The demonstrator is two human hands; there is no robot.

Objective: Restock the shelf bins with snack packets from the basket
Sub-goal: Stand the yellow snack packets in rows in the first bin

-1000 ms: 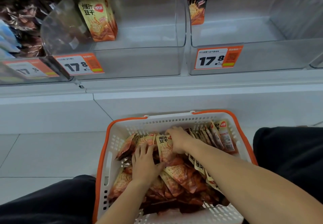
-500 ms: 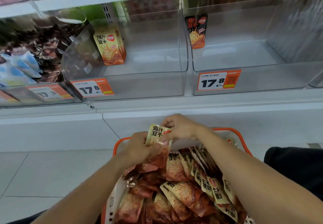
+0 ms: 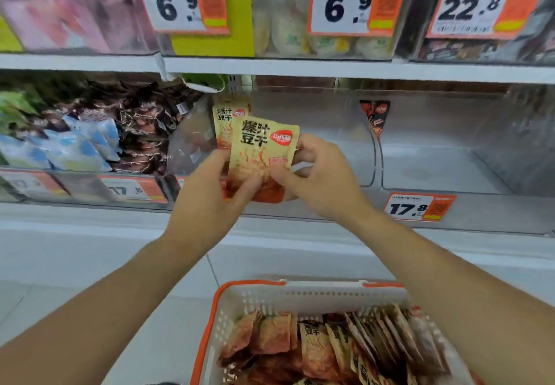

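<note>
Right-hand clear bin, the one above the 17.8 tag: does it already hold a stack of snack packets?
No. The right-hand clear bin shows a bare floor, with only one dark packet standing at its back left corner.

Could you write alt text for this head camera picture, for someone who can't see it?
Two bare hands, left hand and right hand, hold a tan and red snack packet up before a nearly empty clear shelf bin. Below, a white, orange-rimmed basket holds more packets.

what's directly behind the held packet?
Behind the held packet, a matching packet stands in the clear bin; its lower part is covered by the packet and left hand.
</note>
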